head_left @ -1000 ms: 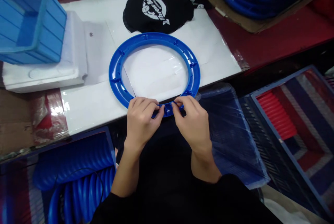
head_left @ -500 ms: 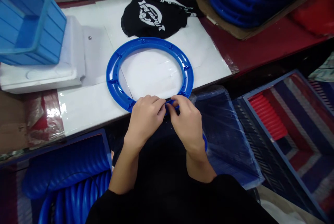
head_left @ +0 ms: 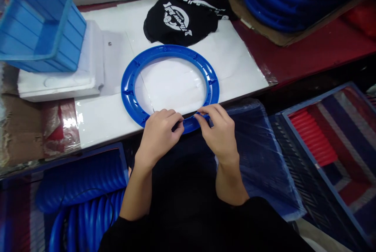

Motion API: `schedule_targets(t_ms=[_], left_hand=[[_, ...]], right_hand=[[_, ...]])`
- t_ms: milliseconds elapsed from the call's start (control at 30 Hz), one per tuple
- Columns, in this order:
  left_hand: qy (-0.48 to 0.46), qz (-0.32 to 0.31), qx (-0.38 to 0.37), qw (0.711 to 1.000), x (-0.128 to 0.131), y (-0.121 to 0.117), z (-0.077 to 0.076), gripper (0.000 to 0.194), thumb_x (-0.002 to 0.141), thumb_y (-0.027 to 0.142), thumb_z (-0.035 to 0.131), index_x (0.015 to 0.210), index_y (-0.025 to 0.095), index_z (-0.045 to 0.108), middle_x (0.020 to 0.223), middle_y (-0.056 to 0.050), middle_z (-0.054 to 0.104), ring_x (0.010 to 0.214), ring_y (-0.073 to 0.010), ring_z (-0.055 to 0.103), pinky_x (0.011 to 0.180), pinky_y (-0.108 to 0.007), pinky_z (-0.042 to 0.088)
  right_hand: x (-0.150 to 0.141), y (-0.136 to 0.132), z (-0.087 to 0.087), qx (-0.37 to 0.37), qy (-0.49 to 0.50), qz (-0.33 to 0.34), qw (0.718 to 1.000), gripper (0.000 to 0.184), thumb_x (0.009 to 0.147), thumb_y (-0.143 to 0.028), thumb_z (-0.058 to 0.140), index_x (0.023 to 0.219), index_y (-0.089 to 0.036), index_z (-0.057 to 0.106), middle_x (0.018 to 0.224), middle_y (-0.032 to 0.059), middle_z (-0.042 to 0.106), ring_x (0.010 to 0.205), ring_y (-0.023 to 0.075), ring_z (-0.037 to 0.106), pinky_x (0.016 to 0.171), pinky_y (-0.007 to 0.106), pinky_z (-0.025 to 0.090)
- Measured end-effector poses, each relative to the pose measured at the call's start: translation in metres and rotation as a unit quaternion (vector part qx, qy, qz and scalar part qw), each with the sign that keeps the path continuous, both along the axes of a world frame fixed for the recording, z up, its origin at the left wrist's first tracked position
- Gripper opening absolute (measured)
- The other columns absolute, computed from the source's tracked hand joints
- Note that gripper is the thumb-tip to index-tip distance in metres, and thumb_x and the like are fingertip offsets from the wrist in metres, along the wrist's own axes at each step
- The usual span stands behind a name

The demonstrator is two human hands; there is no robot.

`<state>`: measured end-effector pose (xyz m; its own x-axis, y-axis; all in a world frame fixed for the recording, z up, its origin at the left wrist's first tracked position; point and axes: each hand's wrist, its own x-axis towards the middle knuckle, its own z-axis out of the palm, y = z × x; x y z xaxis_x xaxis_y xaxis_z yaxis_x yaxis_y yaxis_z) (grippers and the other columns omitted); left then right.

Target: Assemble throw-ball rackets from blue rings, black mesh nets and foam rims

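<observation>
Head view: my left hand (head_left: 160, 136) and right hand (head_left: 219, 134) curl, thumbs near fingertips, at the near rim of the blue ring (head_left: 128, 92) on the white tabletop (head_left: 102, 124), any pinch unclear, and it probably handles light, stiff, slick, best gripped by its edges.

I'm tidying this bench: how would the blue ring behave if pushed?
The blue ring probably keeps its shape, as it looks like moulded plastic. Hollow and ribbed, it may be light. Lying nearly flat, it would likely slide, not roll.
</observation>
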<state>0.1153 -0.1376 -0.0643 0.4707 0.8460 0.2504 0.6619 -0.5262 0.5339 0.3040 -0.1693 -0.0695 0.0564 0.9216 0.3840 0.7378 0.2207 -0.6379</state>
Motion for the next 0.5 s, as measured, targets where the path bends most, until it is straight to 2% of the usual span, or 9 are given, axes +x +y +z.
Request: schedule_targets(t_ms=[133, 300, 367, 500], left_hand=[[0.009, -0.018, -0.014, 1.0, -0.004, -0.002, 0.006, 0.012, 0.098, 0.016, 0.059, 0.099, 0.021, 0.071, 0.093, -0.004, 0.077, 0.087, -0.0244, 0.071, 0.077, -0.041, 0.052], [0.068, -0.04, 0.008, 0.997, 0.004, -0.002, 0.011, 0.033, 0.09, 0.01, 0.057, 0.117, 0.02, 0.072, 0.103, -0.008, 0.079, 0.093, -0.0273, 0.073, 0.077, -0.041, 0.056], [0.072, -0.057, 0.001, 0.996, 0.007, -0.001, 0.01, 0.031, 0.09, 0.012, 0.059, 0.116, 0.02, 0.073, 0.103, -0.008, 0.079, 0.093, -0.027, 0.073, 0.075, -0.039, 0.057], [0.065, -0.037, 0.002, 0.997, 0.006, 0.001, 0.005, 0.017, 0.099, 0.018, 0.059, 0.103, 0.022, 0.075, 0.093, -0.006, 0.079, 0.085, -0.0243, 0.074, 0.066, -0.034, 0.053]], right_hand=[[-0.009, -0.009, -0.004, -0.017, -0.027, -0.02, 0.999, 0.011, 0.102, -0.015, 0.062, 0.102, -0.02, 0.071, 0.094, 0.0073, 0.068, 0.089, 0.0237, 0.067, 0.085, 0.041, 0.056], [-0.017, -0.013, -0.005, -0.045, -0.044, -0.049, 0.997, 0.016, 0.103, -0.015, 0.057, 0.105, -0.021, 0.072, 0.092, 0.0066, 0.066, 0.085, 0.0227, 0.065, 0.08, 0.038, 0.054], [-0.019, -0.013, -0.005, -0.048, -0.05, -0.047, 0.996, 0.018, 0.103, -0.014, 0.056, 0.106, -0.021, 0.072, 0.092, 0.0064, 0.066, 0.084, 0.022, 0.064, 0.078, 0.037, 0.053], [-0.02, -0.012, -0.003, -0.055, -0.067, -0.024, 0.996, 0.02, 0.104, -0.013, 0.055, 0.108, -0.021, 0.072, 0.094, 0.0074, 0.068, 0.086, 0.0221, 0.066, 0.078, 0.036, 0.053]])
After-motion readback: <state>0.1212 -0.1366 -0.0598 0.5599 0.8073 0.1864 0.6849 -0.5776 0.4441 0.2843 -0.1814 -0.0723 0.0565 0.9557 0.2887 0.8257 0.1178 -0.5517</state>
